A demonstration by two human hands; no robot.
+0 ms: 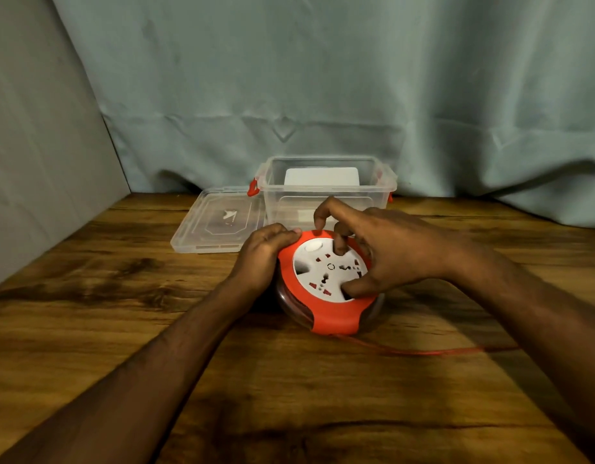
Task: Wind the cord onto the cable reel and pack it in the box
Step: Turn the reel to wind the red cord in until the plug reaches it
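While our left hand (264,251) curls over the far left edge of the cable reel (326,283) and grips its red rim, we set our right hand (386,252) on the white socket face, thumb and a bent finger dug into its recesses, index finger raised. We keep the reel flat on the wooden table (122,296), just before the clear box (326,189). Its red cord (423,351) trails right across the table.

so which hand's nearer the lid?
Left. The left hand grips the reel's left edge, just right of the lid; the right hand is on the reel's far side.
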